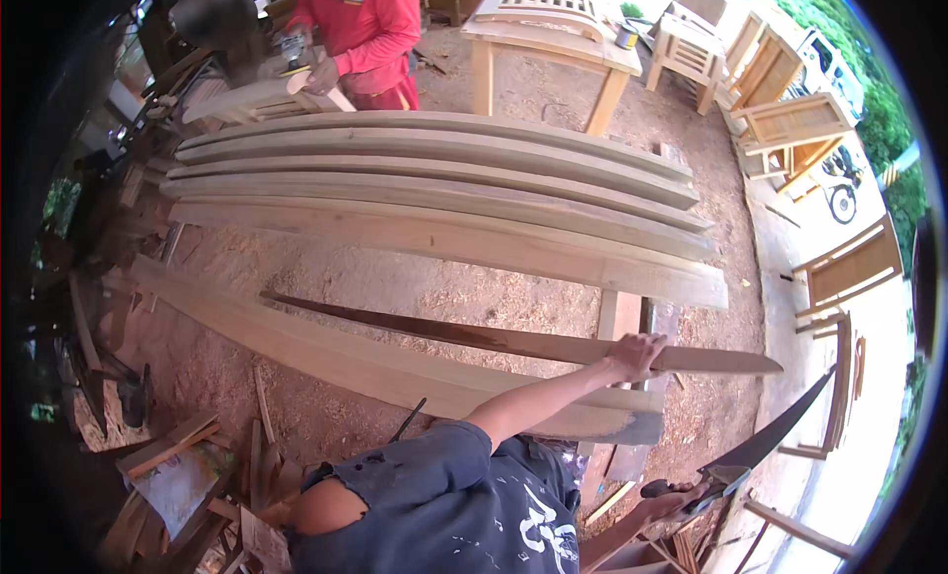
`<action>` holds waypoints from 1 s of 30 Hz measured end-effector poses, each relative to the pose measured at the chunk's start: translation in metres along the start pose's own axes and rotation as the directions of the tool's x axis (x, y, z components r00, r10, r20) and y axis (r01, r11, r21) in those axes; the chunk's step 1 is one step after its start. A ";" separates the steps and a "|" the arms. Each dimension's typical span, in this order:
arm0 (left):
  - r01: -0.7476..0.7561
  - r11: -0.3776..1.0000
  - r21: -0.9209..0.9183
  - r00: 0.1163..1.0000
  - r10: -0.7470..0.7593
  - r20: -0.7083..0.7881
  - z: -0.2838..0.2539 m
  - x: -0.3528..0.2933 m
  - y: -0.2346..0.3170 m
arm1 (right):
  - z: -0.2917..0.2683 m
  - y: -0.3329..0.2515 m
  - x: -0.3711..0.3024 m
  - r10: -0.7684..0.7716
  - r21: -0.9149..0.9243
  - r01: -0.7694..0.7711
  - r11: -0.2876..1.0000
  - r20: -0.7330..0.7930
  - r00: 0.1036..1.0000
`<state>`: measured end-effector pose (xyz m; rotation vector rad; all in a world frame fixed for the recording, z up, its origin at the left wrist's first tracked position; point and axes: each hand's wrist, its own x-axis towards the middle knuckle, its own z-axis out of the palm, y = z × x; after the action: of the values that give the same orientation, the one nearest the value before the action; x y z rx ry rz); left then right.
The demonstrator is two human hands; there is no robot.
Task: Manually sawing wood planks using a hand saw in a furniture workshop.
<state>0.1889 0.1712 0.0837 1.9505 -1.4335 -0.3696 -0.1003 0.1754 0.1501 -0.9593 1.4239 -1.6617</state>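
Note:
My left hand reaches out and grips a long thin wooden strip that lies slanted above a wide pale plank. My right hand, at the lower right, is closed on the handle of a hand saw. The saw's dark blade points up and to the right, away from the strip. My dark blue shirt fills the lower middle of the view.
A stack of several long curved planks lies across the sawdust-covered ground. A person in a red shirt works on a wooden piece at the top. Wooden tables and chair frames stand at the right. Offcuts lie at the lower left.

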 end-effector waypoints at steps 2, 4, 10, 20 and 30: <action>0.073 0.993 -0.090 0.986 -0.058 0.153 -0.011 0.002 0.004 | 0.000 -0.021 -0.008 -0.052 0.036 0.053 0.998 -0.038 0.998; -0.060 0.997 -0.043 0.992 0.055 -0.110 -0.001 -0.001 -0.003 | -0.009 -0.028 0.002 -0.037 0.021 0.039 0.999 -0.066 0.997; 0.008 0.999 0.044 0.997 -0.005 -0.078 0.010 0.031 -0.009 | -0.038 -0.034 -0.005 -0.265 0.115 0.294 0.949 -0.218 0.939; -0.194 0.966 0.173 0.973 0.212 -0.095 0.052 0.059 -0.038 | -0.234 -0.028 -0.098 -0.433 -0.561 0.020 0.827 -0.615 0.659; -0.116 0.974 0.196 0.985 0.139 -0.105 0.036 0.050 -0.024 | -0.370 0.007 -0.104 -0.615 -0.796 -0.416 0.439 -0.604 0.508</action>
<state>0.2028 0.1166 0.0499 1.9788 -1.5537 -0.0590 -0.3824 0.4311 0.0961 -0.6584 3.3299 -1.3912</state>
